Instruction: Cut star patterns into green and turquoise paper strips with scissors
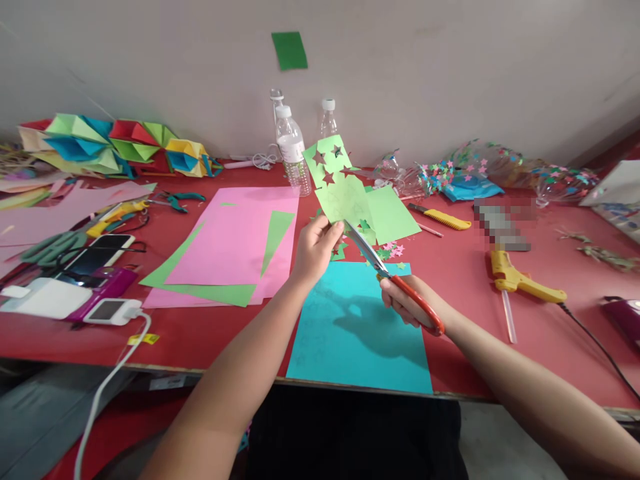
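Observation:
My left hand [320, 248] pinches the lower edge of a light green paper sheet [345, 197] that has several star-shaped holes cut in its upper part. In my right hand [413, 300] is a pair of scissors [415, 300] with red handles. Their blades point up and left, and the tips meet the green sheet close to my left fingers. Below both hands lies a blue paper sheet [360, 333] with faint pencil marks and the hands' shadow on it. Small pink paper stars [394, 249] and green ones lie behind the scissors.
Pink sheets [230, 233] and green paper lie at left. Plastic bottles [294, 153] stand by the wall. A yellow cutter [447, 219] and a glue gun [525, 280] with a cord are at right. A phone [97, 257] and power strip [107, 287] sit at left.

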Demonstrator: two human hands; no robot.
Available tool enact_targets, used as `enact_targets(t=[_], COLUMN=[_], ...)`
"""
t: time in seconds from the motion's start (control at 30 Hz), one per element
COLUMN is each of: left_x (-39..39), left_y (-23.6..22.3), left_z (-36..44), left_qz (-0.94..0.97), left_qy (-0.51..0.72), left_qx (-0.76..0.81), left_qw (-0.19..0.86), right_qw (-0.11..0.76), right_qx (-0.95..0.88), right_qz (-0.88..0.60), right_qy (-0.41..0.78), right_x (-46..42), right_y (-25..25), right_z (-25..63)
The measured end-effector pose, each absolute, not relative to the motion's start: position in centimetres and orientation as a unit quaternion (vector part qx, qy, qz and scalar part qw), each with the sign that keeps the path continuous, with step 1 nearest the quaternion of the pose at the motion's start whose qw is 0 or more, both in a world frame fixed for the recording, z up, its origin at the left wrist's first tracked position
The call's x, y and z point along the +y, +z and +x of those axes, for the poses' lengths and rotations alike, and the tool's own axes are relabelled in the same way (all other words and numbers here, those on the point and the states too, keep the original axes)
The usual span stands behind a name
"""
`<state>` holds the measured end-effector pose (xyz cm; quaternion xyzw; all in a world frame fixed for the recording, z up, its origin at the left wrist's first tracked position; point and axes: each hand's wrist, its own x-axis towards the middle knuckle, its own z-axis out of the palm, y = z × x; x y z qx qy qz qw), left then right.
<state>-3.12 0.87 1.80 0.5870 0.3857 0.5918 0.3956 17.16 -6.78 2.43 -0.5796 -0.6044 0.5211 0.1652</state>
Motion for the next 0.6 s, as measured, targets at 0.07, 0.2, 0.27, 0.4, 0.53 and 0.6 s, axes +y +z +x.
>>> enact_targets(t=[0.07,0.2,0.27,0.4,0.53,0.6], left_x=[0.84,0.80,0.84,0.92,0.89,0.87], left_y=[1.89,2.16,2.23,2.23,2.18,2.15], left_z=[-3.12,-3.15,-3.18,-3.25,-3.29,-3.27], left_qz=[0.583,0.582,0.585,0.587,0.587,0.587], left_qy=[0.593,0.593,0.593,0.592,0.591,0.591], left_qx=[0.386,0.383,0.381,0.385,0.386,0.386], left_qw=[0.400,0.405,0.402,0.396,0.396,0.398], right_qw=[0.170,0.174,0.177,0.182,0.183,0.183], right_qx=[-0.601,-0.599,-0.597,-0.601,-0.604,-0.602], right_qz=[-0.581,-0.581,-0.582,-0.577,-0.576,-0.577], right_qy=[0.522,0.523,0.523,0.522,0.520,0.521], right_x=[-6.79,-6.82,-6.82,-6.78,-6.76,-6.78], right_y=[2.41,2.69,2.84,2.94,2.85,2.79], right_z=[17.14,17.12,17.11,17.10,17.15,17.16])
